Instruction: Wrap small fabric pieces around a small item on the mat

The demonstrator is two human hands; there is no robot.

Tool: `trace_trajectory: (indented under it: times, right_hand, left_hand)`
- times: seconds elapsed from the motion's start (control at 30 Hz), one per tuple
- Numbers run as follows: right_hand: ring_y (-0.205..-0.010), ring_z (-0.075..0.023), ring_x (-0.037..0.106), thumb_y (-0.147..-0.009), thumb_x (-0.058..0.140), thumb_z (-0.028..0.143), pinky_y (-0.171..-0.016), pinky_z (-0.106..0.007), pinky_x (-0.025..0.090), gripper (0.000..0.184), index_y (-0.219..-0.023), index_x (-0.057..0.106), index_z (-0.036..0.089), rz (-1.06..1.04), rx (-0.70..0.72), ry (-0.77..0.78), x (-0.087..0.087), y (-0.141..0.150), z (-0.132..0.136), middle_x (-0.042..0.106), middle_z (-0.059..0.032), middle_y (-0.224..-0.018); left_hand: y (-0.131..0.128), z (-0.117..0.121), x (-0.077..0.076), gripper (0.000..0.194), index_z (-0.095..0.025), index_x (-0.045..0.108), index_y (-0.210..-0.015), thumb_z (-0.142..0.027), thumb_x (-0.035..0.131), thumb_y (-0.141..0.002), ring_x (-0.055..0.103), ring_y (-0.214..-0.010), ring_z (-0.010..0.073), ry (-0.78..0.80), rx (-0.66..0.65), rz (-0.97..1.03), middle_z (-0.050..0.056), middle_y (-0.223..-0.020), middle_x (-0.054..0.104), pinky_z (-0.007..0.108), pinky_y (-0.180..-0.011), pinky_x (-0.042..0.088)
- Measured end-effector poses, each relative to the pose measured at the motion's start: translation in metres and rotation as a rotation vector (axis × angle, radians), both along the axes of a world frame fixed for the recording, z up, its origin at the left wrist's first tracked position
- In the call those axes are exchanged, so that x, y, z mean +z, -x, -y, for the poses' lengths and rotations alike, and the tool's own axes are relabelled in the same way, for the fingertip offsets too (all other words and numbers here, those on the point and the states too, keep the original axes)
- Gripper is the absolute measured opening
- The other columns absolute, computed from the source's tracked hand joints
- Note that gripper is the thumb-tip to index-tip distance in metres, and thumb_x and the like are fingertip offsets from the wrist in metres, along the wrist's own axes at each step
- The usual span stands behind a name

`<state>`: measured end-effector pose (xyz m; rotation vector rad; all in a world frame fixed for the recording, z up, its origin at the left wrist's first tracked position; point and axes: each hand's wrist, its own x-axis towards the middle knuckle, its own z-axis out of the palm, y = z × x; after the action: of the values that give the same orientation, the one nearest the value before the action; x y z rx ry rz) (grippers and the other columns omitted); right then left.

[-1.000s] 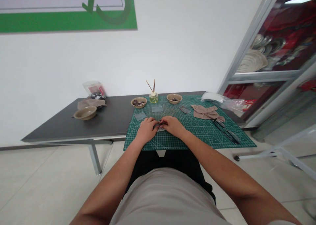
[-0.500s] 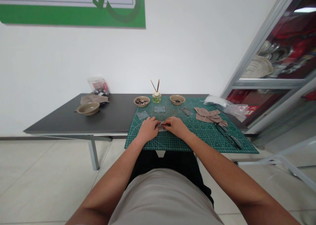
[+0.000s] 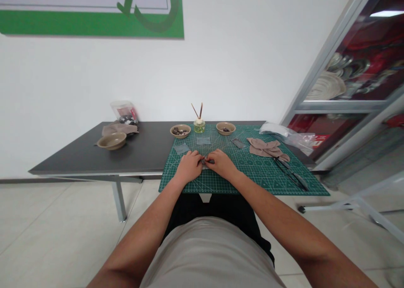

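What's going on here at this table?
A person is seated at a green cutting mat, with their left hand and right hand meeting over a small greyish piece, pinched between their fingers. It's too small to make out exactly. Grey squares, beige cloth and dark scissors lie on the mat, and two small bowls stand beyond.

On a dark grey table, a green cutting mat. Along the mat's far edge, two small tan bowls with dark pebbles, and between them a small glass jar with two thin sticks. Further right, a crumpled beige cloth. At the table's left end, a tan bowl beside a clear plastic bag. Behind, at right, a glass cabinet with pale plates.
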<state>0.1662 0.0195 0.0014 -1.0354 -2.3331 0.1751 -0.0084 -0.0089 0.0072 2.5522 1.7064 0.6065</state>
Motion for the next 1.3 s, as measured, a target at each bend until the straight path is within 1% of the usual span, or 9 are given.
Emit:
trace_trajectory:
  times: [0.1, 0.27, 0.43, 0.57, 0.7, 0.87, 1.1, 1.3]
  right_hand:
    - [-0.079, -0.0173, 0.056, -0.079, 0.070, 0.017, -0.081, -0.033, 0.041, 0.008, -0.072, 0.068, 0.020, -0.010, 0.048, -0.004, -0.0023, -0.0013, 0.0018, 0.070, -0.0016, -0.078]
    - [-0.079, -0.0184, 0.057, -0.083, 0.064, 0.016, -0.083, -0.035, 0.039, 0.013, -0.071, 0.067, 0.020, -0.005, -0.012, -0.022, -0.0044, -0.0021, 0.0005, 0.069, -0.0034, -0.078]
    - [-0.083, -0.0191, 0.057, -0.083, 0.065, 0.019, -0.084, -0.035, 0.040, 0.004, -0.083, 0.069, 0.019, -0.054, -0.015, -0.017, -0.0069, -0.0014, 0.0024, 0.071, -0.0032, -0.084]
    - [-0.086, -0.0199, 0.059, -0.083, 0.067, 0.021, -0.084, -0.035, 0.041, 0.009, -0.092, 0.070, 0.020, -0.090, -0.047, 0.017, -0.0067, -0.0026, 0.0041, 0.072, -0.0039, -0.088]
    - [-0.086, -0.0195, 0.060, -0.083, 0.068, 0.025, -0.088, -0.037, 0.039, 0.007, -0.088, 0.070, 0.020, -0.084, -0.025, 0.019, -0.0081, -0.0024, 0.0020, 0.071, -0.0037, -0.087]
    - [-0.084, -0.0182, 0.058, -0.084, 0.067, 0.023, -0.085, -0.035, 0.039, 0.003, -0.085, 0.069, 0.020, -0.084, 0.001, -0.002, -0.0102, -0.0034, 0.0006, 0.069, -0.0023, -0.084]
    - [-0.082, -0.0199, 0.056, -0.087, 0.066, 0.027, -0.084, -0.036, 0.040, 0.010, -0.089, 0.074, 0.022, -0.046, -0.018, -0.019, -0.0103, -0.0042, 0.0030, 0.074, -0.0035, -0.087]
    - [-0.084, -0.0197, 0.058, -0.087, 0.064, 0.024, -0.084, -0.038, 0.041, 0.012, -0.091, 0.076, 0.026, -0.041, 0.030, 0.026, -0.0085, -0.0093, 0.0046, 0.075, -0.0020, -0.092]
  left_hand:
    - [0.0000, -0.0009, -0.0001, 0.025, -0.021, 0.069, -0.100, -0.019, 0.047, -0.087, 0.053, -0.095, 0.0239, 0.006, -0.005, 0.022, 0.007, -0.097, 0.062, 0.038, -0.081, 0.044]
    - [-0.0006, -0.0004, 0.0000, 0.026, -0.022, 0.070, -0.100, -0.018, 0.048, -0.087, 0.053, -0.094, 0.0237, -0.001, -0.001, 0.022, 0.007, -0.097, 0.062, 0.038, -0.081, 0.044]
    - [-0.0005, -0.0007, -0.0006, 0.027, -0.022, 0.069, -0.101, -0.019, 0.047, -0.087, 0.053, -0.093, 0.0232, -0.011, 0.001, 0.017, 0.007, -0.097, 0.062, 0.037, -0.080, 0.045]
    - [0.0002, -0.0014, -0.0012, 0.024, -0.021, 0.070, -0.099, -0.019, 0.048, -0.087, 0.053, -0.092, 0.0228, -0.006, -0.005, 0.023, 0.006, -0.096, 0.063, 0.036, -0.080, 0.044]
    - [0.0002, -0.0013, -0.0005, 0.026, -0.022, 0.070, -0.101, -0.020, 0.049, -0.087, 0.053, -0.093, 0.0225, 0.004, 0.002, 0.030, 0.006, -0.098, 0.063, 0.037, -0.082, 0.044]
    - [0.0000, -0.0007, 0.0005, 0.026, -0.022, 0.070, -0.100, -0.020, 0.047, -0.087, 0.053, -0.092, 0.0224, 0.001, 0.002, 0.035, 0.006, -0.096, 0.063, 0.038, -0.082, 0.044]
    - [0.0015, -0.0009, -0.0001, 0.026, -0.021, 0.069, -0.102, -0.021, 0.047, -0.088, 0.053, -0.092, 0.0229, -0.010, -0.020, 0.013, 0.007, -0.097, 0.062, 0.037, -0.082, 0.044]
    - [0.0017, -0.0005, -0.0004, 0.026, -0.022, 0.068, -0.104, -0.020, 0.048, -0.087, 0.052, -0.095, 0.0233, 0.002, -0.012, -0.006, 0.007, -0.100, 0.062, 0.037, -0.083, 0.044]
